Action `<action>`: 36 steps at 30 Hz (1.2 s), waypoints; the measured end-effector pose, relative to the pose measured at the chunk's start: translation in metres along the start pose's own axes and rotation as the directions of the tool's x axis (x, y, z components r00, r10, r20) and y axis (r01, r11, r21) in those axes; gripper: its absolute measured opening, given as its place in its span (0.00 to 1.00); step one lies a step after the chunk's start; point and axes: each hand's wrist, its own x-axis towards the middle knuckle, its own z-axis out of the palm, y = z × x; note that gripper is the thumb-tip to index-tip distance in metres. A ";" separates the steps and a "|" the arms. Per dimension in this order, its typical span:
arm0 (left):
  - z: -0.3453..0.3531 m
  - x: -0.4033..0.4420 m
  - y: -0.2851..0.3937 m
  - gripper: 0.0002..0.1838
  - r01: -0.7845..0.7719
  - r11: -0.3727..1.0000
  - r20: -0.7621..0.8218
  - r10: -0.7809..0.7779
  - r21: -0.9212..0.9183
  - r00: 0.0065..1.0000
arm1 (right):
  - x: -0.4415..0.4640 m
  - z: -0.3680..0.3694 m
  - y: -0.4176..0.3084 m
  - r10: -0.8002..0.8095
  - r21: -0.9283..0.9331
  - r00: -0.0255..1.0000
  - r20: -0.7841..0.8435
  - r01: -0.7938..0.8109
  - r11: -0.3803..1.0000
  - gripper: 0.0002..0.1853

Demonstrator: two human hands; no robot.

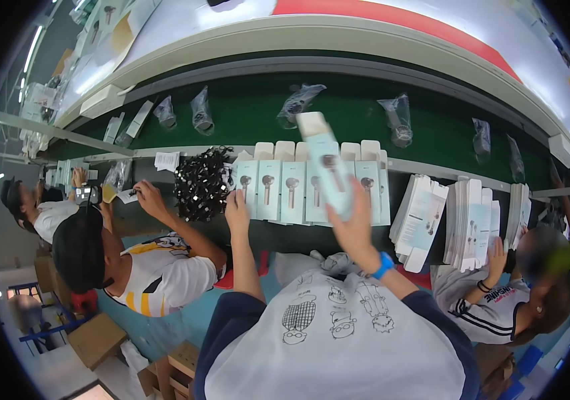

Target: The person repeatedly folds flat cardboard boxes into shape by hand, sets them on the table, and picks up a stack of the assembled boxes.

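My right hand (353, 223), with a blue band on its wrist, grips the lower end of a pale blue box (330, 175). This box is tilted, its white top flap is open, and it is blurred by motion. It hangs over a row of upright pale blue boxes (269, 190) with a product picture on their fronts and raised white flaps. My left hand (237, 212) is at the left end of that row, its fingers against the edge of the leftmost box. A heap of black cables (202, 185) lies just left of my left hand.
Behind the row runs a green belt (245, 100) carrying bagged items (201, 112). Stacks of flat boxes (420, 217) stand to the right. A person (155, 273) works close on the left, another (498, 300) on the right. A rail separates belt and bench.
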 end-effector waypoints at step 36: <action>0.060 -0.146 0.255 0.70 -0.712 0.683 0.398 0.706 -0.164 0.585 | -0.002 -0.142 0.023 0.372 0.749 0.928 -0.027 -0.228 0.622 0.21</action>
